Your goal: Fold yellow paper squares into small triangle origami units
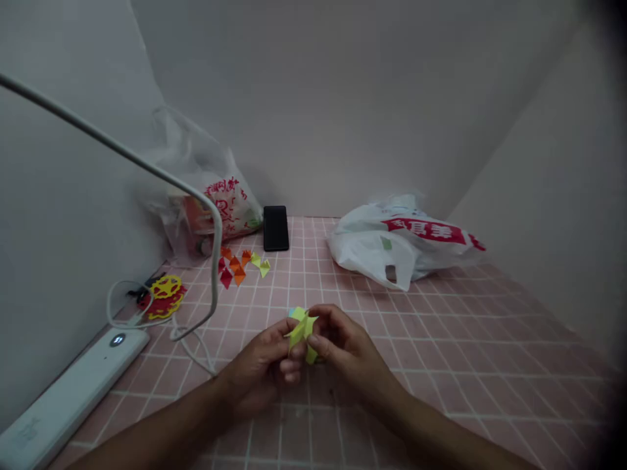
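Pale walls point(313, 111) are bounding a pink gridded tabletop point(441, 346) at the back and both sides; its squares are spreading between the right hand point(350, 349) and the right-side wall. Toward the back, a white bag point(365, 235) is lying slumped, hiding whatever it holds, while a translucent bag point(240, 219) is sitting leftward, showing something orange point(197, 212) inside. The right hand and left hand point(257, 372) are meeting, thumbs and fingers pinching narrowly on a yellow folded paper point(297, 333) between them. Small folded pieces point(238, 269) are lying beyond, near the translucent bag.
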### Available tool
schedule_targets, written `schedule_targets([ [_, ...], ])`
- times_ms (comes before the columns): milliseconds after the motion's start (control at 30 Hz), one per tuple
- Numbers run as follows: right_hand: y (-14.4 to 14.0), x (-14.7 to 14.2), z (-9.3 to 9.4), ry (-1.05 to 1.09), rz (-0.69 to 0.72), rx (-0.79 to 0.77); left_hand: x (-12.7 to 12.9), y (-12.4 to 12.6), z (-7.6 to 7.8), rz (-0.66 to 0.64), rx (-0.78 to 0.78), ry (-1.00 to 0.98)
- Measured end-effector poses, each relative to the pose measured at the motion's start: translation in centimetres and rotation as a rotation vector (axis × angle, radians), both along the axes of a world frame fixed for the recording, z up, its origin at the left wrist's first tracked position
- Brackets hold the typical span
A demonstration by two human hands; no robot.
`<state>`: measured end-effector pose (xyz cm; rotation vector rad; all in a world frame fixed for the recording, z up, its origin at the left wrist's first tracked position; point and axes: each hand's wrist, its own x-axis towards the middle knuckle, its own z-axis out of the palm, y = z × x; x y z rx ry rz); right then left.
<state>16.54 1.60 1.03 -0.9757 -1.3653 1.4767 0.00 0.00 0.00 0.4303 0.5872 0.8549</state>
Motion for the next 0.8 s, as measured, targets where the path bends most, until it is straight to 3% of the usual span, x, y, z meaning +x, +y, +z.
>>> schedule_targets([
  [133, -0.3, -0.1, -0.5, 0.04, 0.098, -0.043, 0.3, -0.2, -0.4, -0.053, -0.014, 0.071],
  [233, -0.7, 0.0, -1.4, 0.181, 0.174, -0.213, 0.4, -0.3, -0.9, -0.031, 0.049, 0.157],
  [433, -0.3, 0.3, -2.2, 0.134, 0.108, -0.263, 0.1, -0.1, -1.0, 0.041, 0.264, 0.3],
  [800, -0.8, -0.1, -2.5, 0.346, 0.198, -0.448, 0.2, 0.0, -1.1, 0.003, 0.317, 0.304],
])
